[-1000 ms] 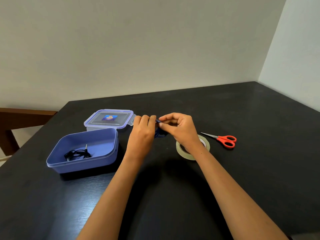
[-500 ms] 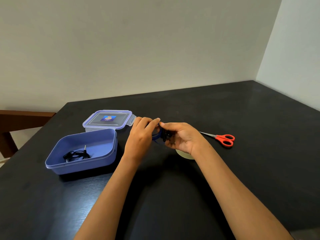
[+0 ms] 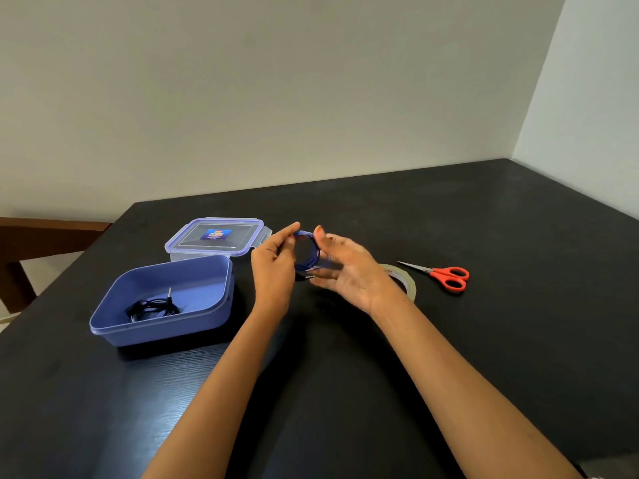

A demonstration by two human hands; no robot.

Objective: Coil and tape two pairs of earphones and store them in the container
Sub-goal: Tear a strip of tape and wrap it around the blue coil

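Observation:
A coil of blue earphones (image 3: 308, 252) hangs above the black table (image 3: 484, 323), held between both hands. My left hand (image 3: 275, 266) grips its left side with the index finger raised. My right hand (image 3: 349, 269) is palm up with the coil looped on its fingers, and the plug sticks out below. A black pair of earphones (image 3: 152, 307) lies coiled inside the blue container (image 3: 166, 331) at the left. A roll of clear tape (image 3: 408, 283) lies on the table, partly hidden behind my right wrist.
The container's clear lid (image 3: 216, 236) lies flat behind the container. Orange-handled scissors (image 3: 446, 276) rest to the right of the tape. A wooden chair back (image 3: 41, 236) stands past the table's left edge.
Both hands have turned and spread a little apart, so the blue coil now shows as an open ring between them. My right palm has rotated upward.

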